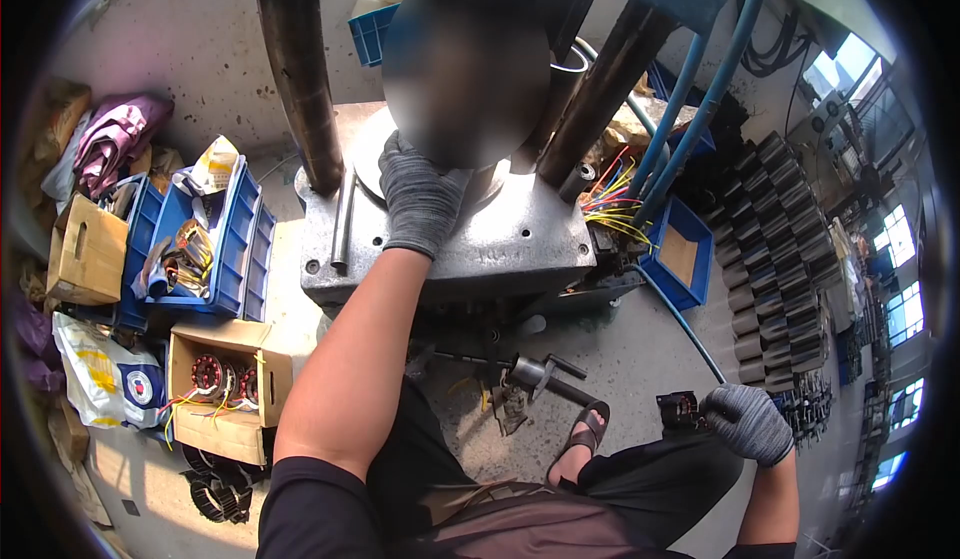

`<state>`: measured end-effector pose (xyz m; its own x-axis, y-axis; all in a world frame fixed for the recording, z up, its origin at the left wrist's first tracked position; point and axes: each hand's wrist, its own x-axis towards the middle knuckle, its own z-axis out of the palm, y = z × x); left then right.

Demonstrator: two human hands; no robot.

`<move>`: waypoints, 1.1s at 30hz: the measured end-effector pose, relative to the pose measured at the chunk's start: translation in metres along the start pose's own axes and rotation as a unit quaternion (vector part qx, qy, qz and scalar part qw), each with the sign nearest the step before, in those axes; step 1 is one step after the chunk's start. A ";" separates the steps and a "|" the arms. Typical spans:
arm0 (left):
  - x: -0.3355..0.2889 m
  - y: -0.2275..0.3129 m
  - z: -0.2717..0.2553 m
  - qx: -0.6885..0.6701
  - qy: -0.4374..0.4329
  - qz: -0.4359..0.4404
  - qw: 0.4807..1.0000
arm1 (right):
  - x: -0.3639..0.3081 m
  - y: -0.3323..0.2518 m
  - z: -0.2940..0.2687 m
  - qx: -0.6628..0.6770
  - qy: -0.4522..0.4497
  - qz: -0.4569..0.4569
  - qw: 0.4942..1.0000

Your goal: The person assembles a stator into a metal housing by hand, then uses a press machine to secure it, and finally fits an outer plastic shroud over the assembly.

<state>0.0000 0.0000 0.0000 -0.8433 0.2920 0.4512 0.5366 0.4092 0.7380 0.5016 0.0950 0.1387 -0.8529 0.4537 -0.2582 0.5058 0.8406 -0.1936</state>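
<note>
My left hand (420,194), in a grey knit glove, reaches over the metal bed (545,259) of a press, beside a pale round plate (368,164). Its thumb shows, but a blurred patch hides the other fingers and whatever they touch. Low on the right, my right hand (752,425), gloved alike, has its fingers curled on the edge of a dark stator (680,410) with reddish windings. A metal rod (343,224) lies on the bed's left side, next to a thick steel column (300,79).
At left, a cardboard box (215,417) holds several red-wound stators, below blue crates (258,254). Dark cores (222,494) lie on the floor. Metal cylinders (785,249) are stacked at right, past a blue bin (705,277) and coloured wires (615,204). Metal parts (530,371) lie under the press.
</note>
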 end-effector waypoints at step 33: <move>0.005 0.001 0.003 -0.018 -0.040 -0.022 0.999 | -0.001 -0.005 -0.001 -0.059 -0.019 0.005 0.998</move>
<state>-0.0035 0.0045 0.0019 -0.8600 0.3429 0.3778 0.4965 0.3916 0.7747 0.5001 0.0903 0.1408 -0.8418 0.4521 -0.2948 0.4929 0.8665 -0.0787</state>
